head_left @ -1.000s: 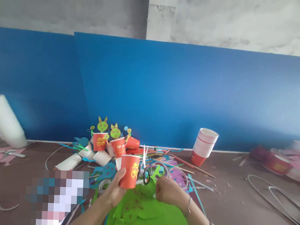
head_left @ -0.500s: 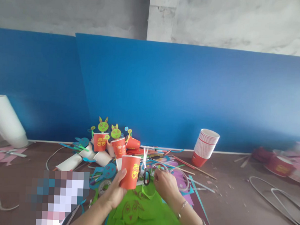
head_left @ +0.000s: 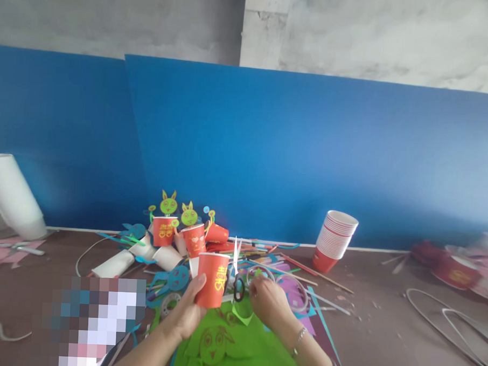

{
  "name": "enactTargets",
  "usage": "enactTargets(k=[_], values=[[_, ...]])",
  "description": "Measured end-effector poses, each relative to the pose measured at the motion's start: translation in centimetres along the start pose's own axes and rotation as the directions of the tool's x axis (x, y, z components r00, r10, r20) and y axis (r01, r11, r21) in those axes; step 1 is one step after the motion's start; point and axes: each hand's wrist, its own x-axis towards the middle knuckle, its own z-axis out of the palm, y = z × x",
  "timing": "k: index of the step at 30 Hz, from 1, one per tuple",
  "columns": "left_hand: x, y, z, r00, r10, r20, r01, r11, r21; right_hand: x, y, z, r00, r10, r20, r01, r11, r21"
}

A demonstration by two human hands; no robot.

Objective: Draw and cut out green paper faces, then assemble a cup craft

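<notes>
1. My left hand (head_left: 187, 314) is closed around a red paper cup (head_left: 212, 283) with yellow characters on its side. The cup is roughly upright, its white rim at the top and my thumb across its left side.
2. My right hand (head_left: 269, 301) reaches in to the right of the cup, apart from it, with the fingers curled in and pointing down. The fingertips are hidden, so I cannot tell whether they pinch anything.
3. Between my hands are black-handled scissors (head_left: 238, 289), their blades slightly apart and pointing away from me.
4. Green paper (head_left: 256, 356) lies in front of me, below both hands; a rabbit face (head_left: 213, 345) is drawn on it.
5. Just beyond and beside my right hand are clear rings (head_left: 305, 298) and purple paper (head_left: 290, 286).
6. Beyond the cup are two red cups with green rabbit heads, one on the left (head_left: 163, 234) and one nearer me (head_left: 195, 244). A red cup on its side (head_left: 217, 233) lies to their right, and white cups (head_left: 114, 263) lie to their left.
7. A blue paper rabbit (head_left: 178, 278) and a white tape roll (head_left: 166, 305) lie left of the cup I hold.
8. Farther right, a tilted stack of paper cups (head_left: 336, 238) stands on the brown worktop (head_left: 377, 323), near the blue panel (head_left: 269, 152).
</notes>
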Motion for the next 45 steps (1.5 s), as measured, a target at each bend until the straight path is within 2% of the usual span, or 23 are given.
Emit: enactTargets(k=[9, 14, 22, 30, 36, 45], values=[[-0.1, 0.0, 0.4, 1.0, 0.0, -0.024, 0.0, 1.0, -0.002, 1.1, 1.8, 0.9, 1.0, -0.004, 0.024, 0.002, 0.997, 0.08], [-0.1, 0.0, 0.3, 1.0, 0.0, -0.024, 0.0, 1.0, 0.003, 1.0, 1.5, 0.9, 0.998, -0.005, 0.058, 0.001, 0.998, 0.07], [-0.2, 0.0, 0.2, 1.0, 0.008, 0.018, -0.008, 1.0, 0.027, 0.7, 0.3, 0.4, 0.999, 0.013, 0.049, -0.015, 0.999, 0.049], [0.0, 0.0, 0.2, 1.0, 0.019, 0.024, -0.02, 1.0, 0.02, 0.5, 1.1, 0.5, 1.0, 0.006, 0.03, -0.009, 0.994, 0.112], [0.0, 0.0, 0.2, 1.0, 0.006, 0.007, -0.006, 1.0, 0.02, 0.6, 1.8, 0.3, 0.997, -0.063, 0.041, 0.056, 0.987, 0.151], [0.0, 0.0, 0.0, 0.999, 0.014, 0.032, -0.014, 1.0, 0.022, 0.5, 1.7, 0.3, 0.979, -0.201, -0.03, 0.203, 0.973, 0.109]])
